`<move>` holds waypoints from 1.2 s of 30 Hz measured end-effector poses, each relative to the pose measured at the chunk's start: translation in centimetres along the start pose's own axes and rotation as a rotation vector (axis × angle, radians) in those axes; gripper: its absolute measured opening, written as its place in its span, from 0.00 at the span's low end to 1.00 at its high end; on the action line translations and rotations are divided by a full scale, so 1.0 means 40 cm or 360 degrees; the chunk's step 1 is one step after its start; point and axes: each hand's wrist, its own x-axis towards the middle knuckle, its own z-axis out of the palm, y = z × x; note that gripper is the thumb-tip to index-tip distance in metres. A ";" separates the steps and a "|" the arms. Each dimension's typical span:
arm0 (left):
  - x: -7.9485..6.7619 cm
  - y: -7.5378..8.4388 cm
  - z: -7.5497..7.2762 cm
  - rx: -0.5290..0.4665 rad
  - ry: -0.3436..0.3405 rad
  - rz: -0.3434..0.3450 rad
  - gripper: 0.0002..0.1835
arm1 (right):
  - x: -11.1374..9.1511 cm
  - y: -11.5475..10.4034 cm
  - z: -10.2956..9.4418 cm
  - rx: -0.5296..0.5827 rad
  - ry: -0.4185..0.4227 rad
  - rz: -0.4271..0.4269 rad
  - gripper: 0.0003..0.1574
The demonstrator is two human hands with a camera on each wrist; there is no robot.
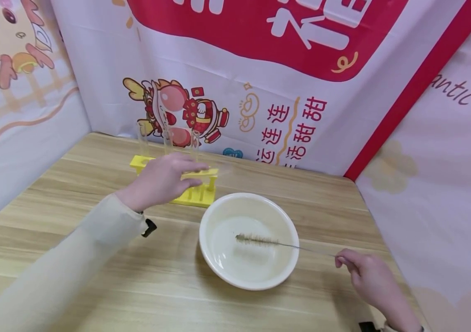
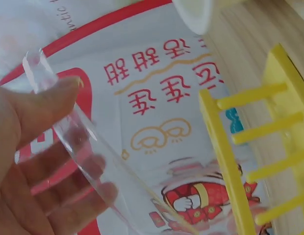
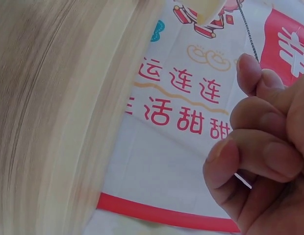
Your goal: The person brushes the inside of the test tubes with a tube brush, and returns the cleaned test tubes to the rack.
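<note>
My left hand [image 1: 167,180] is over the yellow test tube rack [image 1: 194,199], which it partly hides. In the left wrist view it holds a clear test tube [image 2: 86,152] between thumb and fingers, the tube slanting beside the rack's bars. My right hand [image 1: 374,281], fingers curled, pinches the thin wire handle [image 1: 316,251] of a test tube brush. The bristly head of the test tube brush [image 1: 258,240] is over the white basin [image 1: 207,251], and its wire crosses the basin's right rim. Only the twisted wire shows in the right wrist view, the bristles being out of sight.
Several clear test tubes, one of them a tube [image 1: 195,144] near the middle, stand upright in the rack. The wooden table [image 1: 156,286] ends at a printed cloth backdrop [image 1: 227,69] behind, with more cloth on both sides.
</note>
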 end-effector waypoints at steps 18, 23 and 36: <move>0.141 0.036 -0.017 -0.0395 0.0418 -0.0604 0.22 | -0.008 0.001 0.011 0.0030 -0.0062 0.0034 0.22; 0.157 0.030 0.000 -0.0390 0.0422 -0.0662 0.21 | -0.007 -0.002 0.011 0.0035 -0.0064 0.0044 0.22; 0.166 -0.005 0.065 -0.0322 0.0359 -0.0777 0.24 | -0.006 -0.009 0.012 0.0047 -0.0071 0.0022 0.20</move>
